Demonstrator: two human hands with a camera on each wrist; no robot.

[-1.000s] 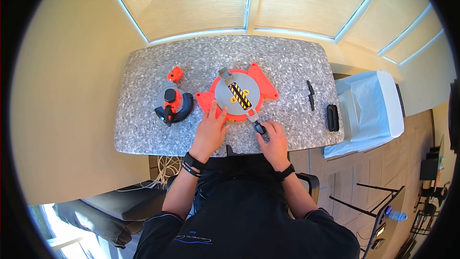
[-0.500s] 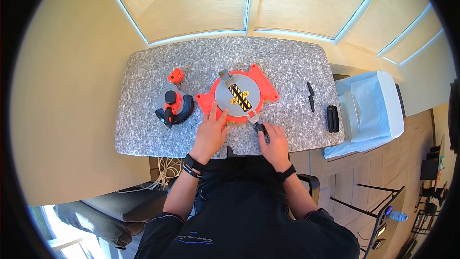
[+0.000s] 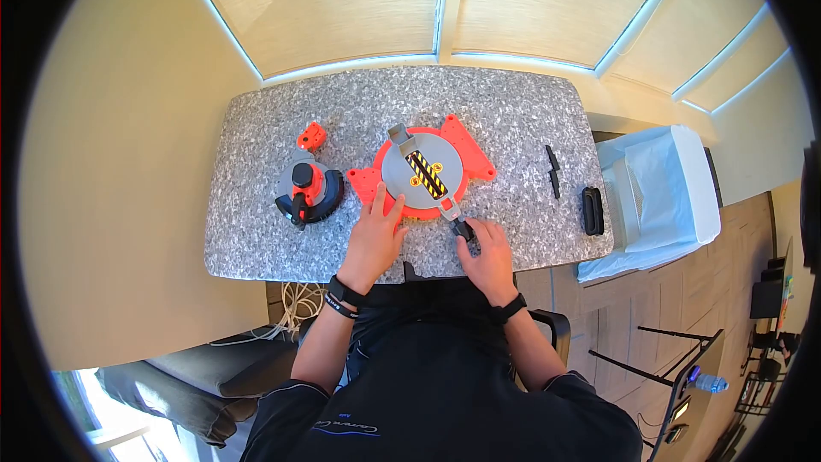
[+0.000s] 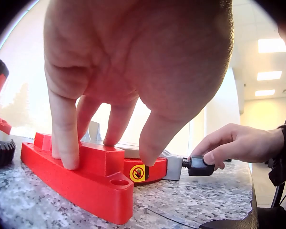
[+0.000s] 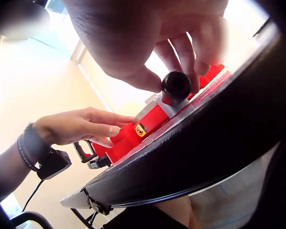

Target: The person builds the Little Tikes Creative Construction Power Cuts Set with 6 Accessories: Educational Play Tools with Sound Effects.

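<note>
A red toy mitre saw base with a round grey turntable and a yellow-black striped slot lies on the table. My left hand spreads over its left wing, fingers nearly straight and fingertips pressing on the red plastic. At the near end of the turntable's grey arm, my right hand pinches a black knob between thumb and fingers. A threaded screw with bare turns shows between knob and arm in the left wrist view. The right wrist view shows the knob end-on.
Left of the base stands a red, grey and black toy saw head, with a small red piece behind it. Two thin black strips and a black oblong part lie at right. A white-lined bin stands beyond the table edge.
My right thumb and fingers have shifted slightly around the black knob. The left hand and the base stay where they were.
</note>
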